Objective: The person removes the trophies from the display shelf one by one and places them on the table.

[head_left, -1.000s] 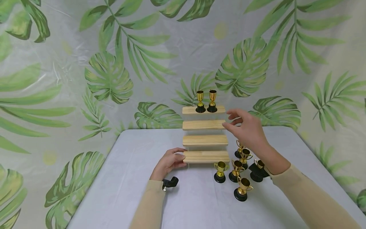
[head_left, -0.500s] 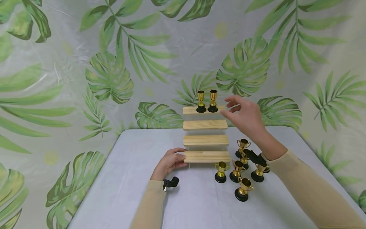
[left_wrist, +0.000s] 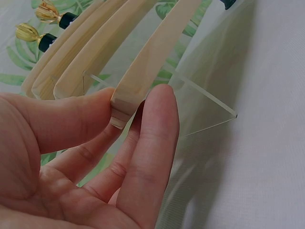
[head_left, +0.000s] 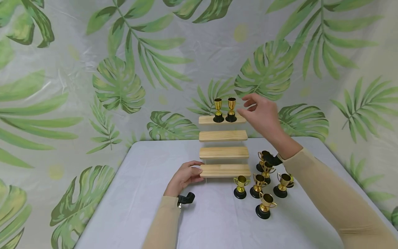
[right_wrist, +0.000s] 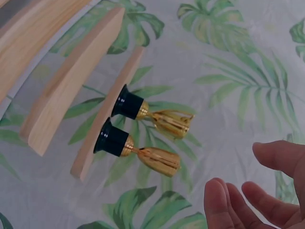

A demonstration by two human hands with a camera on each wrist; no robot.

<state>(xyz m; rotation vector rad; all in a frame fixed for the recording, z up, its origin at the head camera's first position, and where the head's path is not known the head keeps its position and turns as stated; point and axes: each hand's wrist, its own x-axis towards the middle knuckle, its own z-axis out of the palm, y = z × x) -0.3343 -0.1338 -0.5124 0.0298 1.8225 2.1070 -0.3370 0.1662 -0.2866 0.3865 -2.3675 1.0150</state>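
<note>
A wooden four-step display stand [head_left: 224,152] with clear supports stands at the back of the table. My left hand [head_left: 184,175] pinches the left end of its lowest board [head_left: 225,170]; the left wrist view has the thumb above that board [left_wrist: 150,59] and fingers beneath. Two gold trophy cups on black bases, a left one [head_left: 218,110] and a right one [head_left: 231,110], stand side by side on the top board. Just right of them, my right hand [head_left: 262,114] hovers with parted fingers. The right wrist view shows nothing between those fingers and a gap to the nearer trophy [right_wrist: 159,160].
Several more gold trophies stand on the white-covered table [head_left: 130,207], right of the stand, among them a front one [head_left: 265,206] and one by the lowest board [head_left: 240,187]. The right forearm partly covers some. A leaf-patterned cloth [head_left: 174,69] hangs behind.
My right hand has risen from beside the second-highest board to beside the right top trophy. The left hand keeps its place on the lowest board, and the trophies have not moved.
</note>
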